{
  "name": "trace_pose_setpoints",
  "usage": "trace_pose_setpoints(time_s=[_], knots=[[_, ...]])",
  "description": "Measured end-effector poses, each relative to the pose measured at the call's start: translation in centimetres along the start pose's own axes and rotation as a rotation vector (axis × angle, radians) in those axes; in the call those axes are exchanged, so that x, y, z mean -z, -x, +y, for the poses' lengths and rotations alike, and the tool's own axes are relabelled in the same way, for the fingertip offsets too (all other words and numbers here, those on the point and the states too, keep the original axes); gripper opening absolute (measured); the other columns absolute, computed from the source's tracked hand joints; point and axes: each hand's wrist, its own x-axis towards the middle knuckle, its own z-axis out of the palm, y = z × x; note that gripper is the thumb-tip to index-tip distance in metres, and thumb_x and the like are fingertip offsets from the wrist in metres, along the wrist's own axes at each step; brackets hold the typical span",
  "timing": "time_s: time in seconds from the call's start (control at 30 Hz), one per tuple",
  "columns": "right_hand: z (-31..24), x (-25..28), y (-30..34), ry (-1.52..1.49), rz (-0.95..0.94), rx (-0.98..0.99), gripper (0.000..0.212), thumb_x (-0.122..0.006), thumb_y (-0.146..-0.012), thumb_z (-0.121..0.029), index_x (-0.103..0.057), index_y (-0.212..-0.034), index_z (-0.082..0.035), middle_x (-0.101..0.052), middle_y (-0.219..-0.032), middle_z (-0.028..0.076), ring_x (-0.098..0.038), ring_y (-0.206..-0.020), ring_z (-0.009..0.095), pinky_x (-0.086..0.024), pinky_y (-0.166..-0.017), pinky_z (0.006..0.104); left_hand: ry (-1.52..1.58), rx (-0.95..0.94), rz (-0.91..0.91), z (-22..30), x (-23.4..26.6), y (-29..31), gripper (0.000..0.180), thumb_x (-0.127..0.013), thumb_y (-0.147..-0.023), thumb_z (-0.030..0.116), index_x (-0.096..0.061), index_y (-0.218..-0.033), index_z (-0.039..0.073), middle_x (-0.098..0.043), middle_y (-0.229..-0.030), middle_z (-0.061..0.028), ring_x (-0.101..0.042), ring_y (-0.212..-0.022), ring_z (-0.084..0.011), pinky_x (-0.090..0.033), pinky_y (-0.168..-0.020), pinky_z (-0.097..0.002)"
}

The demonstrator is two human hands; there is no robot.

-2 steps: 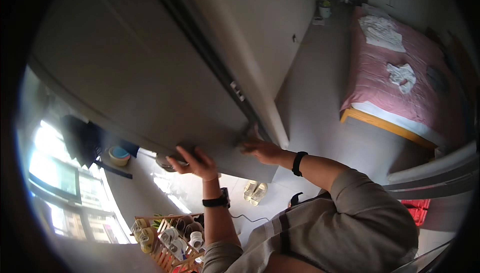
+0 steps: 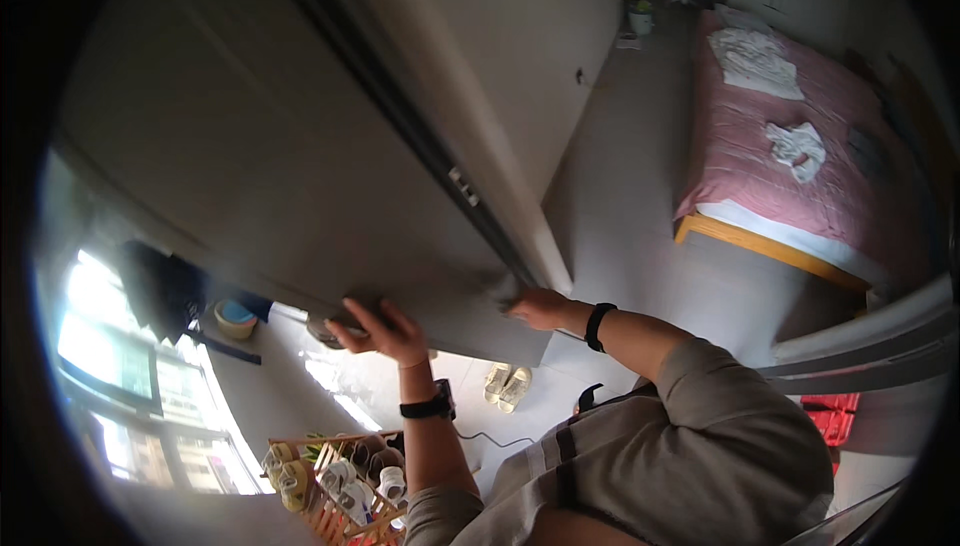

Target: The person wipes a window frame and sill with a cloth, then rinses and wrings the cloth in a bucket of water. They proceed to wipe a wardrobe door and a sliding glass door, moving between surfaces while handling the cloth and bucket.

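A grey door panel [image 2: 300, 196] leans across the upper left of the view, close in front of me. My left hand [image 2: 388, 333] rests at its lower edge with fingers stretched apart, beside a rounded metal handle [image 2: 322, 330] that it partly covers. At the panel's right part, near the dark edge strip with a metal latch plate [image 2: 464, 186], is my right hand [image 2: 541, 308]. Its fingers are curled toward the door surface. A blurred dark patch lies at those fingertips; whether it is a held thing or a shadow, I cannot tell. Both wrists wear black bands.
A pale door frame or wall edge [image 2: 520, 186] runs right of the panel. Beyond it stands a bed [image 2: 770, 116] with pink bedding and white clothes. Below are pale shoes [image 2: 508, 386], a wooden shoe rack [image 2: 335, 516], a cable [image 2: 495, 440] and a red crate [image 2: 832, 416].
My right hand has shifted slightly right and down along the door, and its fingers look more drawn in. The left hand keeps its place at the edge. The whole view has moved a little.
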Motion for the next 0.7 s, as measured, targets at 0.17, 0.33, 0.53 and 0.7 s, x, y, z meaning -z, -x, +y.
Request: trace_pose_setpoints(time_s=[0.17, 0.33, 0.53, 0.7], knots=[[11.6, -1.5, 13.8, -0.005, -0.062, -0.368, 0.025, -0.053, -0.084, -0.021, -0.071, -0.101, -0.015, -0.069, -0.098, 0.014, -0.066, -0.093, 0.033, -0.052, -0.081, 0.0434, 0.061, 0.090, -0.079, 4.6, 1.9, -1.7, 0.055, -0.056, -0.095, 0.025, -0.040, -0.145, 0.008, -0.006, -0.152, -0.0270, -0.014, -0.139, -0.0424, -0.026, -0.110, -0.0505], [17.9, -0.7, 30.3, -0.040, 0.077, -0.758, 0.033, -0.052, -0.080, -0.015, -0.070, -0.108, -0.020, -0.070, -0.100, 0.013, -0.066, -0.092, 0.031, -0.052, -0.081, 0.0429, 0.469, -0.060, -0.160, 15.5, 0.8, -5.3, 0.043, -0.050, -0.098, 0.017, -0.043, -0.136, -0.001, -0.041, -0.138, -0.0201, -0.039, -0.129, -0.0339, -0.035, -0.104, -0.0469], [18.4, -0.7, 42.5, -0.106, 0.243, -1.031, 0.034, -0.054, -0.078, -0.015, -0.069, -0.108, -0.020, -0.070, -0.096, 0.013, -0.067, -0.091, 0.032, -0.052, -0.078, 0.0437, 1.044, -0.476, -0.310, 30.8, -1.3, -11.8, 0.048, -0.055, -0.092, 0.017, -0.044, -0.135, 0.002, -0.059, -0.114, -0.0155, -0.051, -0.115, -0.0306, -0.027, -0.108, -0.0517], [17.1, -3.0, 48.1, -0.209, 0.270, -1.183, 0.029, -0.055, -0.082, -0.021, -0.068, -0.109, -0.023, -0.069, -0.102, 0.014, -0.066, -0.093, 0.034, -0.052, -0.078, 0.0447, 1.459, -0.907, -0.281, 42.4, 0.6, -14.2, 0.050, -0.058, -0.091, 0.032, -0.042, -0.137, 0.018, -0.055, -0.114, -0.0028, -0.051, -0.114, -0.0255, -0.025, -0.110, -0.0570]])
